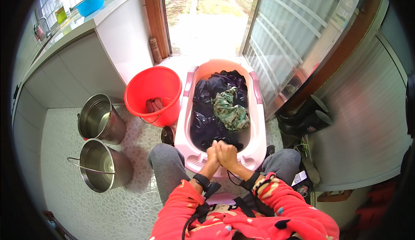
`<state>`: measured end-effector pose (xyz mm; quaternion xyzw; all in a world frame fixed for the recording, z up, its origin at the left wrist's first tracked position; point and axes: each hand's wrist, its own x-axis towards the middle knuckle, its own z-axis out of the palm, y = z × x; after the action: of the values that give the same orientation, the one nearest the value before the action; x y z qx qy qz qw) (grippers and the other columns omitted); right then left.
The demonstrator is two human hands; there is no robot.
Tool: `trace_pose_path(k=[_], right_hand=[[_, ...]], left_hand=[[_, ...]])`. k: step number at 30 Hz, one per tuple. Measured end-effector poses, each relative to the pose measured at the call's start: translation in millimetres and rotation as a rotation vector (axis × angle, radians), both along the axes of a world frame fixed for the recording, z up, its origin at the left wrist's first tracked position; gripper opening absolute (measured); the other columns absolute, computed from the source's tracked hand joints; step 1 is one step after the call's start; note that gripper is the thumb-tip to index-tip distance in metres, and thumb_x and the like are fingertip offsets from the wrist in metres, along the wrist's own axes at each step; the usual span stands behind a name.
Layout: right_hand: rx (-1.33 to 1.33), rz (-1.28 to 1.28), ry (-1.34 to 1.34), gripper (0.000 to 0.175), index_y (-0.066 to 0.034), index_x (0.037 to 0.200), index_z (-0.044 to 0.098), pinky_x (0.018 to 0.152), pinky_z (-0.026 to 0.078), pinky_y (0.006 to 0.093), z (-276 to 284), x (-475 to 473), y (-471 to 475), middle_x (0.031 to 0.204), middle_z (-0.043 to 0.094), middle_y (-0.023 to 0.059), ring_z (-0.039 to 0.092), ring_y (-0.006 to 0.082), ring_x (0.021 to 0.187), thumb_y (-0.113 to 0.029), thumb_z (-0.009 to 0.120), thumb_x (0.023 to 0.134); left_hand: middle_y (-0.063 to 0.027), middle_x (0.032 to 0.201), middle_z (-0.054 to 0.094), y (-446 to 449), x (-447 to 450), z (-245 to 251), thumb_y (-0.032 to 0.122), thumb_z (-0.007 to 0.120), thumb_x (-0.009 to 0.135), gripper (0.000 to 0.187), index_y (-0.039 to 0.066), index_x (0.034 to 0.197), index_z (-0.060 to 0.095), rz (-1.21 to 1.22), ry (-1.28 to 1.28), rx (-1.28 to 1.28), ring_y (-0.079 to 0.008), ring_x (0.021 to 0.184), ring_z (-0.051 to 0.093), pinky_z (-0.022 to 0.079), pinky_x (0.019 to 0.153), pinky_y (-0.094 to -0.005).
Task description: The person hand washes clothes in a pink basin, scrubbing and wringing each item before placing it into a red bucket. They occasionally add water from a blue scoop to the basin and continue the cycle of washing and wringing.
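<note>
Before me stands a pale pink plastic tub [260,133] with murky water and soaked clothes. My left hand [212,155] and my right hand [227,153] are pressed together as fists over its near rim. Both close on the edge of a dark garment [216,140]; the part inside my fingers is hidden. Farther in lie more dark wet clothes [210,87], some with a purple sheen. A green camouflage cloth [231,110] rests bunched on top of them.
Left of the tub is a red bucket [176,92] holding a dark red cloth [154,105]. Two steel pails [118,168] with liquid stand nearer the left cabinet [73,68]. Black rubber boots [303,121] lean by the right-hand panel. An open glass door [282,29] borders the doorway ahead.
</note>
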<state>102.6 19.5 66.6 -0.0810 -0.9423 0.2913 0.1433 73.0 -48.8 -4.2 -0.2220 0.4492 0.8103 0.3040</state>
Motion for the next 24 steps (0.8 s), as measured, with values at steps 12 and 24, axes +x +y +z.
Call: trace_pose_path(k=[12, 24], right_hand=[[-0.030, 0.057, 0.066, 0.032, -0.0065, 0.070, 0.055, 0.050, 0.047, 0.0479, 10, -1, -6, 0.059, 0.058, 0.0200, 0.061, 0.0388, 0.056, -0.031, 0.054, 0.090], [-0.148, 0.031, 0.026, 0.030, -0.0081, 0.074, 0.058, 0.053, 0.046, 0.0500, -2, -2, -2, 0.061, 0.059, 0.0217, 0.060, 0.0409, 0.060, -0.033, 0.052, 0.090]], left_hand=[[-0.0066, 0.093, 0.065, 8, 3, -66, 0.035, 0.046, 0.095, 0.033, 0.005, 0.094, 0.062, -0.095, 0.303, 1.106, -0.0232, 0.082, 0.063, 0.053, 0.071, -0.0346], [-0.0021, 0.074, 0.058, -9, -4, -1, 0.038, 0.049, 0.094, 0.038, 0.007, 0.075, 0.059, 0.023, 0.013, 0.116, -0.0152, 0.065, 0.056, 0.047, 0.058, -0.0349]])
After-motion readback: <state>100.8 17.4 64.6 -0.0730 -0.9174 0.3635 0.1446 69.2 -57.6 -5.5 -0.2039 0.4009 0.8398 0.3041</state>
